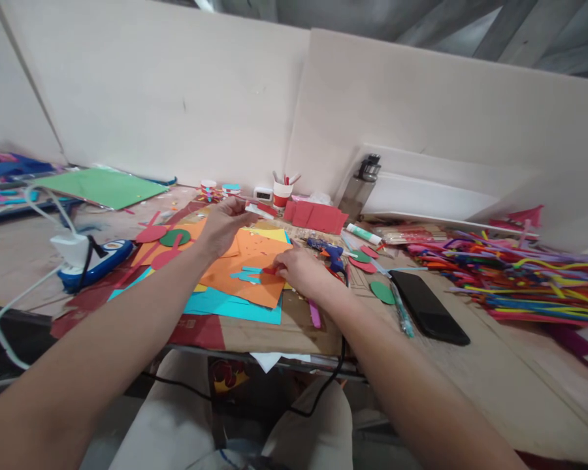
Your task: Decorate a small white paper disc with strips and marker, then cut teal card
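A red-and-white piece (261,209) being held now, pinched by the left hand (224,225) above the cluttered tabletop (14,261), the right hand (298,267) poised over orange paper (247,256), beside blue strips (245,276), its grip partly hidden, cannot be told

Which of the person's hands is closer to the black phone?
Right. The right hand is left of the phone; the left hand is farther left, holding a red-and-white piece.

Forearms (127,333) outstretched, left hand (224,227) pinching, right hand (300,266) curled
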Demonstrator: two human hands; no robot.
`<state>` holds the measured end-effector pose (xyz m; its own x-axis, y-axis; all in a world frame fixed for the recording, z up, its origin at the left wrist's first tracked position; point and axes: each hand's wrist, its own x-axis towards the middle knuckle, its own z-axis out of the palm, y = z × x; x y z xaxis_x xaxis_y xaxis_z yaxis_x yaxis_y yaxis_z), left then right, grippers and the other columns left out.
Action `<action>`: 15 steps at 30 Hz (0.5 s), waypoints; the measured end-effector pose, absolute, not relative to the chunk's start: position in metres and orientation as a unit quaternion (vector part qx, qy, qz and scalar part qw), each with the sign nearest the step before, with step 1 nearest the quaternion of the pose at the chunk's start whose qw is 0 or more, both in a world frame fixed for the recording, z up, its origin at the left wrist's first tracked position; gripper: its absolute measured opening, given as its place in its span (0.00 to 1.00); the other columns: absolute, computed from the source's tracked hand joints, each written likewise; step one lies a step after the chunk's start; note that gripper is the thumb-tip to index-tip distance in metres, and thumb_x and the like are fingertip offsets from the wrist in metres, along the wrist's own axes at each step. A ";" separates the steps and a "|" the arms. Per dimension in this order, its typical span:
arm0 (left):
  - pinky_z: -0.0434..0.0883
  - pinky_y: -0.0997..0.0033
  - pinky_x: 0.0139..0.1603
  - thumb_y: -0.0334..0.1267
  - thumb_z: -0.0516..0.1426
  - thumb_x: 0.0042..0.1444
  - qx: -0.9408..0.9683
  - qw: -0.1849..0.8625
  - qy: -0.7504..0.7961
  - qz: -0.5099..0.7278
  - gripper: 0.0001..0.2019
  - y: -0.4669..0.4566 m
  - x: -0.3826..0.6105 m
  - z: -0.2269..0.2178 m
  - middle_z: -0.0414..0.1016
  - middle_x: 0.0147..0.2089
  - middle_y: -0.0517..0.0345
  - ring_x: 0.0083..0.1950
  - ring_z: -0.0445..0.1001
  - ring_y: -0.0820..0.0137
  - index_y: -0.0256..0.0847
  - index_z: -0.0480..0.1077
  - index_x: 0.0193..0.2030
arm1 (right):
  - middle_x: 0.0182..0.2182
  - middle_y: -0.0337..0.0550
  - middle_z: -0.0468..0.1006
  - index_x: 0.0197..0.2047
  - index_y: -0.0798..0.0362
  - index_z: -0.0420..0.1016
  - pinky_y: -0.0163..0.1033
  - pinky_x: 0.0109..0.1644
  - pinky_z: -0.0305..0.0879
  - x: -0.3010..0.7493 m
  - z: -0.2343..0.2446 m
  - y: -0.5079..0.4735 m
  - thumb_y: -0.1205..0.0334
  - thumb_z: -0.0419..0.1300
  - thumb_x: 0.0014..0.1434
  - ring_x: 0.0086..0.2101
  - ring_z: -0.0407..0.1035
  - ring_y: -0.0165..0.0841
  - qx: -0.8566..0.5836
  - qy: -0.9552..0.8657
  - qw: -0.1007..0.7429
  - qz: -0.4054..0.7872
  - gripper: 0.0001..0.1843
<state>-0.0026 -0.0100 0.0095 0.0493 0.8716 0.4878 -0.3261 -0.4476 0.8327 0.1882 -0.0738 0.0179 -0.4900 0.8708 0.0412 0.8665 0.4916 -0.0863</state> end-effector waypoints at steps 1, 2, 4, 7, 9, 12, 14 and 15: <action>0.65 0.72 0.32 0.34 0.68 0.40 0.556 0.468 0.249 0.641 0.11 -0.010 -0.002 0.009 0.76 0.28 0.60 0.29 0.71 0.74 0.39 0.76 0.33 | 0.40 0.47 0.81 0.43 0.54 0.80 0.37 0.43 0.61 0.188 0.018 -0.074 0.68 0.56 0.57 0.43 0.71 0.37 -0.508 -0.859 0.044 0.032 0.13; 0.65 0.72 0.32 0.34 0.68 0.39 0.555 0.470 0.255 0.637 0.12 -0.011 -0.001 0.009 0.76 0.28 0.60 0.28 0.71 0.74 0.39 0.76 0.33 | 0.40 0.48 0.81 0.43 0.54 0.79 0.37 0.42 0.61 0.188 0.018 -0.074 0.68 0.56 0.57 0.42 0.72 0.37 -0.513 -0.856 0.050 0.039 0.13; 0.64 0.73 0.31 0.34 0.68 0.37 0.557 0.476 0.264 0.628 0.13 -0.011 0.000 0.007 0.77 0.29 0.59 0.29 0.70 0.74 0.38 0.76 0.34 | 0.39 0.48 0.81 0.43 0.55 0.79 0.36 0.41 0.61 0.188 0.018 -0.075 0.69 0.56 0.56 0.41 0.72 0.36 -0.515 -0.853 0.066 0.055 0.13; 0.64 0.74 0.31 0.33 0.67 0.38 0.568 0.483 0.275 0.607 0.15 -0.011 0.001 0.004 0.76 0.28 0.59 0.29 0.70 0.75 0.37 0.76 0.36 | 0.39 0.47 0.81 0.40 0.53 0.79 0.34 0.42 0.61 0.190 0.017 -0.074 0.71 0.54 0.55 0.40 0.72 0.34 -0.498 -0.859 0.094 0.075 0.14; 0.64 0.75 0.32 0.32 0.66 0.38 0.565 0.491 0.284 0.599 0.15 -0.011 0.002 0.003 0.76 0.28 0.60 0.29 0.70 0.75 0.37 0.76 0.37 | 0.38 0.46 0.81 0.38 0.53 0.79 0.34 0.42 0.61 0.191 0.015 -0.074 0.71 0.54 0.55 0.39 0.72 0.33 -0.496 -0.858 0.111 0.082 0.13; 0.64 0.75 0.32 0.32 0.65 0.39 0.562 0.497 0.292 0.593 0.15 -0.014 0.002 0.004 0.76 0.28 0.60 0.29 0.70 0.75 0.37 0.76 0.38 | 0.35 0.45 0.80 0.36 0.53 0.78 0.34 0.38 0.60 0.195 0.014 -0.073 0.69 0.56 0.55 0.36 0.72 0.33 -0.503 -0.849 0.127 0.100 0.10; 0.65 0.75 0.32 0.32 0.66 0.40 0.565 0.493 0.298 0.591 0.14 -0.018 0.003 0.006 0.77 0.30 0.59 0.29 0.70 0.75 0.37 0.76 0.38 | 0.32 0.44 0.80 0.35 0.54 0.78 0.34 0.34 0.59 0.198 0.013 -0.072 0.68 0.57 0.56 0.32 0.71 0.32 -0.504 -0.842 0.143 0.124 0.08; 0.65 0.75 0.32 0.32 0.66 0.40 0.569 0.489 0.299 0.590 0.14 -0.019 0.003 0.007 0.77 0.30 0.58 0.29 0.71 0.75 0.36 0.76 0.37 | 0.30 0.43 0.79 0.35 0.54 0.78 0.33 0.33 0.59 0.200 0.013 -0.072 0.68 0.57 0.56 0.31 0.70 0.31 -0.503 -0.839 0.154 0.140 0.08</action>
<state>0.0031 -0.0195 0.0069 0.1258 0.9170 0.3786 -0.2380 -0.3426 0.9088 0.1998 -0.0717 0.0130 -0.4469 0.8869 0.1169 0.8010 0.4549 -0.3893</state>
